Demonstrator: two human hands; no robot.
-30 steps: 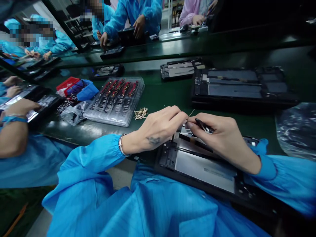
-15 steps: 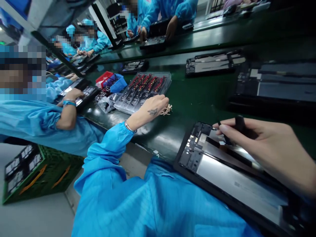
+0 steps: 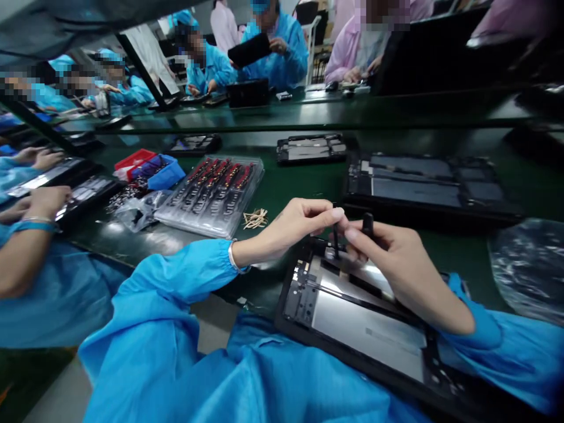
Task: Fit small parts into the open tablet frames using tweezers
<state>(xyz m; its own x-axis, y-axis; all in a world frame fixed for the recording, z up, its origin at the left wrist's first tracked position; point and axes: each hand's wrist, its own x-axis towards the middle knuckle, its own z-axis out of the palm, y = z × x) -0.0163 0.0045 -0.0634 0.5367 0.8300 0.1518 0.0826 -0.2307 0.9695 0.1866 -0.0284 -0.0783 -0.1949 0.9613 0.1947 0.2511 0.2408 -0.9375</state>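
The fingertips of my left hand (image 3: 304,220) and my right hand (image 3: 392,252) meet over the upper end of an opened tablet (image 3: 365,335). Between them a thin black strip (image 3: 336,241) stands upright, its top in my left thumb-and-finger pinch. My right hand is closed around a dark tool whose rounded black end (image 3: 368,224) pokes up above the fingers; the rest of it is hidden. The tablet lies tilted at the bench's near edge, with silver plates and dark boards showing. A small pile of thin tan strips (image 3: 255,219) lies left of my left hand.
A clear tray (image 3: 211,197) of small red-and-black parts sits left, beside blue (image 3: 167,172) and red bins (image 3: 134,161) and a crumpled plastic bag (image 3: 138,211). More opened tablets (image 3: 423,182) lie beyond. Clear plastic wrap (image 3: 529,264) is at right. Co-workers sit left and opposite.
My left hand has moved from the tan strip pile to my right hand and now pinches at the black strip. My right hand stays over the tablet. The view has swung to the right.
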